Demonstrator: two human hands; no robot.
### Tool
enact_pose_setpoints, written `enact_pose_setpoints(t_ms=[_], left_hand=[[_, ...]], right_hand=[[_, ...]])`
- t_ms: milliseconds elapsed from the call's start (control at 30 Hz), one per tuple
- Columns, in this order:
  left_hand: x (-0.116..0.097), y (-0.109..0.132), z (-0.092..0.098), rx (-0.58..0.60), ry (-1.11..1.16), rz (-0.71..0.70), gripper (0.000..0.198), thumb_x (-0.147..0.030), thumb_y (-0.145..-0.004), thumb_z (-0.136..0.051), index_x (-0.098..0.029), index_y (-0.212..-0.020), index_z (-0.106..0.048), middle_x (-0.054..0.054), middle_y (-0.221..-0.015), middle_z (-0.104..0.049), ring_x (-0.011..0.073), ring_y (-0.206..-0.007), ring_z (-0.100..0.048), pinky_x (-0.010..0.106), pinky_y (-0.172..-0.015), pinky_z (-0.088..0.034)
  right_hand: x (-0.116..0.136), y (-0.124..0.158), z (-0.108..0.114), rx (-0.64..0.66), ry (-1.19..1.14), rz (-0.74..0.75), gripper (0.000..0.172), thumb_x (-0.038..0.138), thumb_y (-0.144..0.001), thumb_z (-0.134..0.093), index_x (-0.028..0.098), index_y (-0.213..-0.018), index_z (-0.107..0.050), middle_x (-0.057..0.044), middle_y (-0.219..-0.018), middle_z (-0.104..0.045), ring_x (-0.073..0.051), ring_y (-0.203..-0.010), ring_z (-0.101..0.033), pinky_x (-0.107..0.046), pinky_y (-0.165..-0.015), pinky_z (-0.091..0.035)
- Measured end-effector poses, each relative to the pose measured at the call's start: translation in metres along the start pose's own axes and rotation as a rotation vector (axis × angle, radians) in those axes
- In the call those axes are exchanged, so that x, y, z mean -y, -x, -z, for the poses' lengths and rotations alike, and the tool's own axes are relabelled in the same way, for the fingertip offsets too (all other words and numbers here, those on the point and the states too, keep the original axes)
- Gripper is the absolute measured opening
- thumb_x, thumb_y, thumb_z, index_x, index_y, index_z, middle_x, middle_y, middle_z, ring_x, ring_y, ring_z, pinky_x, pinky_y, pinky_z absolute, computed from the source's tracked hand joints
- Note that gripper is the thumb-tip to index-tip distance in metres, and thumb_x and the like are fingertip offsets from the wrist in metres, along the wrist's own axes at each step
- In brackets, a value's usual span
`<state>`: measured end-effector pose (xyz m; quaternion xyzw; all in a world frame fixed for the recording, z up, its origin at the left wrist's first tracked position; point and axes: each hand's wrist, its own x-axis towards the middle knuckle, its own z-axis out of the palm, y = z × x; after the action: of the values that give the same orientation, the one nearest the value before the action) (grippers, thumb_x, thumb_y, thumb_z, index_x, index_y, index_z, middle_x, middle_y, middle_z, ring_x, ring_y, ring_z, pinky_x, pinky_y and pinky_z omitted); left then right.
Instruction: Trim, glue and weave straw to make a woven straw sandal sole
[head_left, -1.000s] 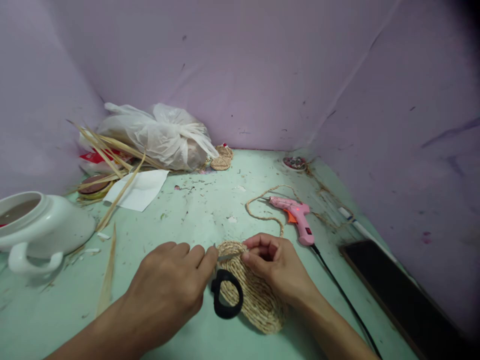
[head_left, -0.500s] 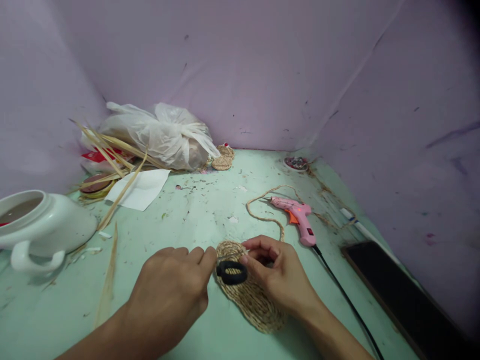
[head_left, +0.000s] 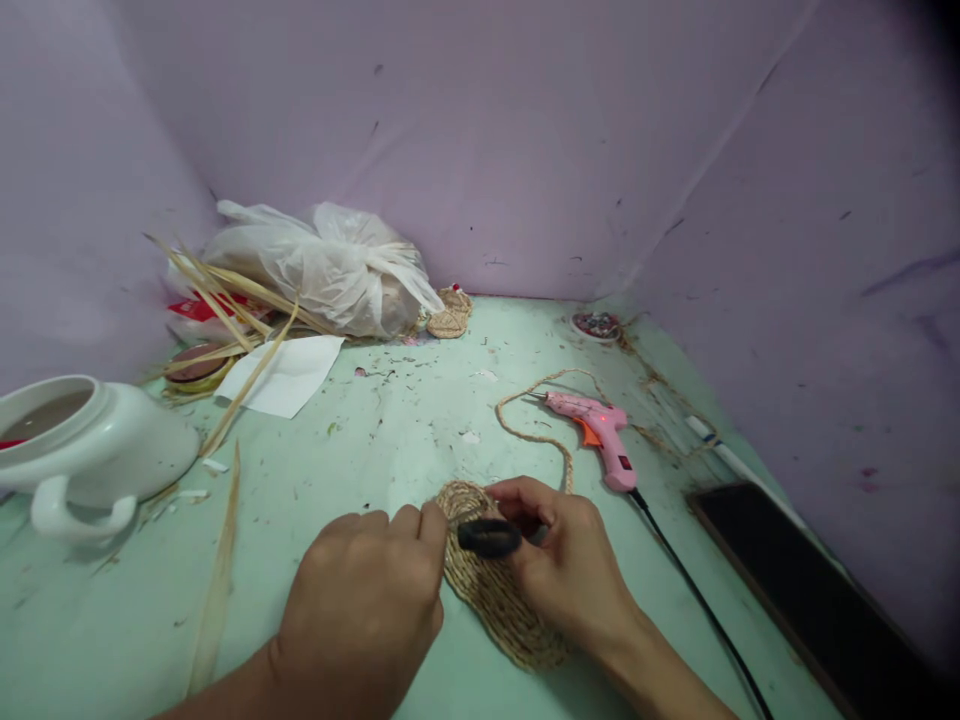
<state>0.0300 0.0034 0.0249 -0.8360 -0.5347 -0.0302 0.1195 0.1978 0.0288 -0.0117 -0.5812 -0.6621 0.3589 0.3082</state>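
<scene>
A braided straw piece, shaped like a sole, lies on the table in front of me. My left hand is closed at its left edge; whatever its fingers hold is hidden. A black loop like a scissor handle shows over the piece between my hands, slightly blurred. My right hand pinches the upper right edge of the straw piece. From there a thin braided cord curves away toward a pink glue gun, which lies on its side with a red light showing.
At the left stands a white ceramic pot. Behind it are straw strips, white paper and a white plastic bag. A small woven piece and a small dish sit at the back. A dark phone-like slab lies right, beside the black cable.
The black loop has moved slightly right and up and looks narrower. My left hand has shifted a little to the right, while my right hand keeps its place on the straw piece.
</scene>
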Motion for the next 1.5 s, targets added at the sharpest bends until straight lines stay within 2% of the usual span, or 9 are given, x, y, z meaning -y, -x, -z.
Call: enact_pose_setpoints(t_ms=[133, 200, 367, 467, 567, 733, 1067, 1300, 1500], left_hand=[[0.003, 0.000, -0.005, -0.045, -0.126, -0.214, 0.034, 0.000, -0.069, -0.045, -0.012, -0.096, -0.060, 0.002, -0.061, -0.059, 0.0201, -0.052, -0.056, 0.031, -0.047, -0.039], [0.006, -0.002, -0.008, -0.022, -0.112, -0.243, 0.037, -0.001, -0.071, -0.045, -0.012, -0.104, -0.057, 0.003, -0.064, -0.060, 0.0202, -0.056, -0.056, 0.032, -0.050, -0.040], [0.019, -0.005, -0.003, 0.078, -0.031, -0.122, 0.031, -0.004, -0.065, -0.047, -0.020, -0.089, -0.061, 0.000, -0.062, -0.061, 0.0180, -0.054, -0.056, 0.029, -0.049, -0.036], [0.031, -0.002, 0.004, -0.026, -0.052, -0.044, 0.030, -0.006, -0.063, -0.044, -0.023, -0.082, -0.061, -0.001, -0.060, -0.063, 0.0187, -0.050, -0.055, 0.029, -0.048, -0.033], [0.037, -0.003, 0.007, -0.079, -0.018, -0.083, 0.031, -0.008, -0.063, -0.042, -0.024, -0.082, -0.061, -0.001, -0.063, -0.064, 0.0195, -0.052, -0.056, 0.030, -0.049, -0.034], [0.035, -0.009, 0.006, 0.057, 0.040, -0.184, 0.038, -0.006, -0.059, -0.045, -0.023, -0.089, -0.061, -0.001, -0.064, -0.064, 0.0201, -0.054, -0.057, 0.030, -0.049, -0.035], [0.032, -0.008, -0.001, 0.117, 0.029, -0.173, 0.042, -0.005, -0.061, -0.046, -0.023, -0.097, -0.059, 0.000, -0.069, -0.065, 0.0195, -0.059, -0.057, 0.030, -0.052, -0.036], [0.031, -0.009, 0.004, 0.215, 0.019, -0.165, 0.042, -0.004, -0.062, -0.043, -0.022, -0.097, -0.060, 0.002, -0.072, -0.067, 0.0220, -0.061, -0.060, 0.032, -0.053, -0.040], [0.031, -0.010, 0.003, 0.195, 0.005, -0.145, 0.040, -0.006, -0.064, -0.044, -0.023, -0.095, -0.061, 0.001, -0.070, -0.067, 0.0210, -0.060, -0.060, 0.031, -0.052, -0.041]], right_hand=[[-0.001, 0.000, -0.002, 0.014, -0.091, -0.034, 0.016, 0.027, -0.074, -0.057, 0.018, -0.085, -0.066, -0.003, -0.063, -0.068, -0.015, -0.053, -0.060, -0.024, -0.051, -0.044], [-0.003, -0.002, -0.004, 0.018, -0.118, -0.058, 0.016, 0.027, -0.074, -0.057, 0.019, -0.085, -0.066, -0.002, -0.062, -0.068, -0.014, -0.052, -0.060, -0.024, -0.050, -0.044], [-0.008, -0.007, -0.005, -0.008, -0.162, -0.147, 0.016, 0.028, -0.071, -0.059, 0.018, -0.082, -0.065, -0.002, -0.061, -0.066, -0.014, -0.052, -0.058, -0.023, -0.050, -0.043], [-0.006, -0.011, -0.002, 0.025, -0.256, -0.205, 0.015, 0.026, -0.068, -0.060, 0.017, -0.079, -0.064, -0.001, -0.058, -0.063, -0.012, -0.050, -0.054, -0.023, -0.047, -0.039], [-0.002, -0.013, 0.000, 0.082, -0.396, -0.247, 0.016, 0.025, -0.066, -0.060, 0.015, -0.078, -0.061, 0.001, -0.056, -0.058, -0.011, -0.049, -0.050, -0.022, -0.047, -0.036], [0.003, -0.014, 0.002, 0.110, -0.483, -0.280, 0.016, 0.024, -0.065, -0.061, 0.014, -0.078, -0.060, 0.002, -0.057, -0.056, -0.010, -0.050, -0.048, -0.023, -0.050, -0.036], [0.005, -0.012, 0.001, 0.127, -0.488, -0.285, 0.014, 0.021, -0.065, -0.060, 0.014, -0.077, -0.060, 0.002, -0.058, -0.055, -0.009, -0.051, -0.047, -0.023, -0.050, -0.035], [0.003, -0.012, 0.001, 0.139, -0.477, -0.277, 0.014, 0.022, -0.065, -0.060, 0.014, -0.077, -0.060, 0.002, -0.057, -0.055, -0.010, -0.051, -0.047, -0.023, -0.050, -0.035], [0.004, -0.013, 0.001, 0.116, -0.436, -0.270, 0.012, 0.021, -0.066, -0.059, 0.015, -0.076, -0.060, 0.003, -0.056, -0.054, -0.009, -0.050, -0.044, -0.022, -0.048, -0.033]])
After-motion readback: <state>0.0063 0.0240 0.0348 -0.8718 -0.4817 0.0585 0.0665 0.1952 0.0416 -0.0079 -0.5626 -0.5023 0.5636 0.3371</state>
